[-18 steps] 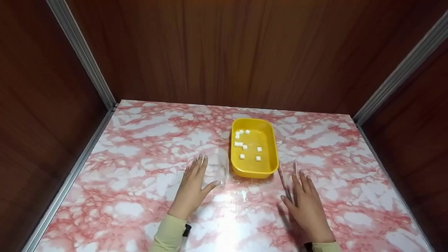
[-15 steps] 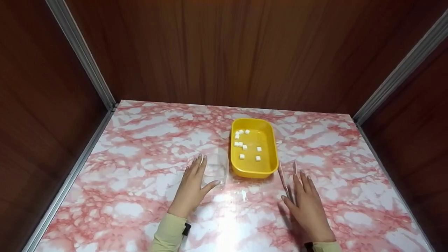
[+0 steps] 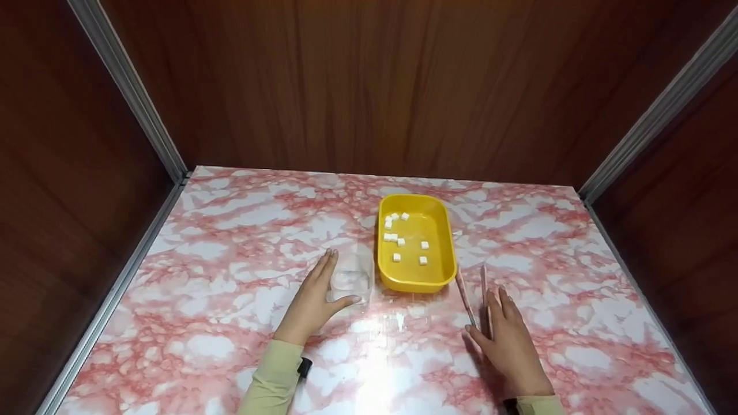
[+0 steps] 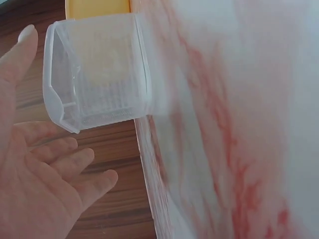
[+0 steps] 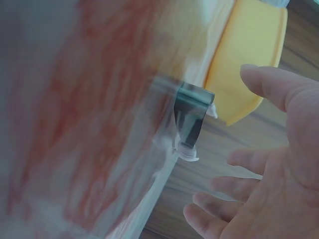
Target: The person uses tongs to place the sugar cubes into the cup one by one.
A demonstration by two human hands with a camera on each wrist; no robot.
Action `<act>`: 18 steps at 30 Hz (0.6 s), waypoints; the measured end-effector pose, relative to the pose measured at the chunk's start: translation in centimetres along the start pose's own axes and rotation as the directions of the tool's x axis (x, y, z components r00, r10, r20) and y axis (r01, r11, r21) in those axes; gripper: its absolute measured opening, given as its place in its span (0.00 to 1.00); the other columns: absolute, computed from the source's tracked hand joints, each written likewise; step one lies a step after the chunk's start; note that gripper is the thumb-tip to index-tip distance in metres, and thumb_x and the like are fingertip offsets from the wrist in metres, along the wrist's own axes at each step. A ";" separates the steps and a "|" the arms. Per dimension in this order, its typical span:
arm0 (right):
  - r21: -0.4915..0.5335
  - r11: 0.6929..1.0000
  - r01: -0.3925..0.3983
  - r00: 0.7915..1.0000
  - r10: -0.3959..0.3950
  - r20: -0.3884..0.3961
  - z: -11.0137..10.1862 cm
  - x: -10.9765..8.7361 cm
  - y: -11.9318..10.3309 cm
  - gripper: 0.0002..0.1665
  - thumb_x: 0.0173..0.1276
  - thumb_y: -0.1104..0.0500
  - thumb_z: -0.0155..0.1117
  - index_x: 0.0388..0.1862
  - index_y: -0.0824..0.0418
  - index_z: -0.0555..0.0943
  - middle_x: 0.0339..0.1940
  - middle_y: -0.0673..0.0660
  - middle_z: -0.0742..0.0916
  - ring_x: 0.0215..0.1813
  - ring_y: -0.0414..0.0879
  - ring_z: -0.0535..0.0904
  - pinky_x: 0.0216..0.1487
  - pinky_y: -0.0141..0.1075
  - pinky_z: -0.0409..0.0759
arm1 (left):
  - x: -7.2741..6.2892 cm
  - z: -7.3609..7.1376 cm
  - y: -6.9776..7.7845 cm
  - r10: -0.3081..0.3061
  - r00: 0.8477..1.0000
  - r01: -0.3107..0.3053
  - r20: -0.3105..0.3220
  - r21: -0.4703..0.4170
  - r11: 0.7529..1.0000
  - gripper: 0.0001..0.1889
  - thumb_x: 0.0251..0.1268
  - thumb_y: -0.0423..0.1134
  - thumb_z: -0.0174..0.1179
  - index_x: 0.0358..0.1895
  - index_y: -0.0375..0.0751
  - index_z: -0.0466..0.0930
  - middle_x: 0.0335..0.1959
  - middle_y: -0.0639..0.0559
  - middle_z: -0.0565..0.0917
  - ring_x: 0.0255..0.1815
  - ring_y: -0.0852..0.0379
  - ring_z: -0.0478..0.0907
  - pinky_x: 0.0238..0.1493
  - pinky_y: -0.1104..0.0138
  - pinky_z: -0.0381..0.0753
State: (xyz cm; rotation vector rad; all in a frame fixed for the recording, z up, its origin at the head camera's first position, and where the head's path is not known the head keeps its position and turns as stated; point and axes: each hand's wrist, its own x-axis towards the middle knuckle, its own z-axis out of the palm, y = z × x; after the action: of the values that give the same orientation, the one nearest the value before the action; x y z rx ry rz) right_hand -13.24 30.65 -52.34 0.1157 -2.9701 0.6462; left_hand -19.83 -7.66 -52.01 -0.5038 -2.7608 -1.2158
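Observation:
My left hand point(image 3: 308, 302) is beside a clear plastic container point(image 3: 350, 282), thumb and fingers spread around its near left side. In the left wrist view the container point(image 4: 99, 72) stands upright, with a gap between it and the fingers. On the other side, my right hand point(image 3: 510, 343) hovers by a pair of tongs point(image 3: 466, 297) with pinkish tips, lying spread on the table. The right wrist view shows the tongs' shiny metal bend point(image 5: 192, 112) apart from the relaxed fingers. Between the hands sits a yellow tub point(image 3: 416, 285) holding several small white cubes point(image 3: 400, 242).
The table point(image 3: 230, 311) has a red and white marbled top. Brown wood-look panels point(image 3: 369, 86) stand behind it and on both sides, joined by grey metal rails point(image 3: 135, 86). A bright glare point(image 3: 377, 369) lies on the near middle of the table.
Both hands shift slightly: the left a little left and forward, the right a little back toward the person. The head view tilts slightly. Container, tub, cubes and tongs keep their places.

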 end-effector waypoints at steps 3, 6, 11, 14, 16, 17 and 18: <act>0.006 1.000 -0.010 1.000 0.010 0.012 0.0 0.1 0.2 0.52 0.64 0.41 0.64 0.75 0.68 0.54 0.75 0.71 0.53 0.72 0.69 0.50 0.65 0.63 0.56 | 0.4 0.0 -0.2 -0.001 1.000 0.001 0.009 -0.014 1.000 0.53 0.53 0.64 0.63 0.77 0.51 0.44 0.77 0.53 0.46 0.75 0.51 0.45 0.70 0.53 0.55; 0.020 0.999 -0.026 0.999 0.025 0.031 0.0 0.2 0.3 0.54 0.64 0.40 0.64 0.75 0.68 0.53 0.74 0.71 0.53 0.72 0.69 0.50 0.65 0.63 0.57 | 0.9 0.0 -0.3 0.003 1.000 -0.003 0.010 -0.024 1.000 0.53 0.52 0.63 0.65 0.77 0.50 0.45 0.77 0.54 0.46 0.75 0.52 0.46 0.70 0.55 0.55; 0.035 0.998 -0.049 0.997 0.047 0.064 -0.2 0.4 0.3 0.55 0.63 0.40 0.65 0.75 0.67 0.52 0.74 0.73 0.54 0.71 0.70 0.51 0.64 0.63 0.57 | 1.5 0.0 -0.4 0.009 1.000 -0.008 0.012 -0.040 0.999 0.54 0.50 0.61 0.68 0.77 0.49 0.47 0.77 0.53 0.47 0.74 0.51 0.47 0.69 0.56 0.57; 0.038 0.998 -0.055 0.996 0.052 0.076 -0.3 0.6 0.3 0.55 0.63 0.40 0.65 0.75 0.68 0.52 0.73 0.74 0.54 0.70 0.71 0.51 0.64 0.63 0.58 | 1.9 0.1 -0.4 0.002 1.000 -0.002 0.016 -0.037 0.999 0.55 0.48 0.62 0.69 0.77 0.50 0.47 0.77 0.51 0.48 0.74 0.51 0.49 0.69 0.56 0.58; 0.042 0.997 -0.057 0.995 0.053 0.084 -0.5 0.8 0.2 0.55 0.62 0.41 0.66 0.75 0.69 0.52 0.73 0.75 0.55 0.70 0.71 0.52 0.63 0.63 0.59 | 2.1 0.1 -0.5 0.013 1.000 -0.012 0.013 -0.028 1.000 0.56 0.46 0.62 0.70 0.77 0.49 0.48 0.77 0.49 0.49 0.74 0.49 0.50 0.68 0.55 0.59; 0.042 0.997 -0.059 0.994 0.055 0.091 -0.5 0.8 0.2 0.55 0.62 0.41 0.66 0.75 0.69 0.51 0.72 0.75 0.55 0.70 0.71 0.53 0.63 0.63 0.59 | 2.2 0.1 -0.5 0.017 1.000 -0.017 0.012 -0.024 1.000 0.56 0.46 0.62 0.70 0.77 0.48 0.49 0.76 0.48 0.50 0.74 0.49 0.50 0.68 0.56 0.59; 0.043 0.997 -0.061 0.994 0.056 0.096 -0.6 0.9 0.2 0.55 0.63 0.41 0.66 0.75 0.69 0.51 0.72 0.75 0.56 0.69 0.71 0.54 0.63 0.63 0.60 | 2.3 0.1 -0.5 0.017 1.000 -0.017 0.014 -0.023 1.000 0.56 0.45 0.62 0.70 0.77 0.48 0.49 0.76 0.48 0.50 0.74 0.49 0.51 0.68 0.56 0.59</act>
State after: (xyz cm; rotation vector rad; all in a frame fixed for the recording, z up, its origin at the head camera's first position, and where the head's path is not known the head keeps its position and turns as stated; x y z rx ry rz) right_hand -14.09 31.01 -51.80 0.0649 -3.0607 0.7363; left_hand -22.10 -7.27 -51.95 -0.5384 -2.7514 -1.2462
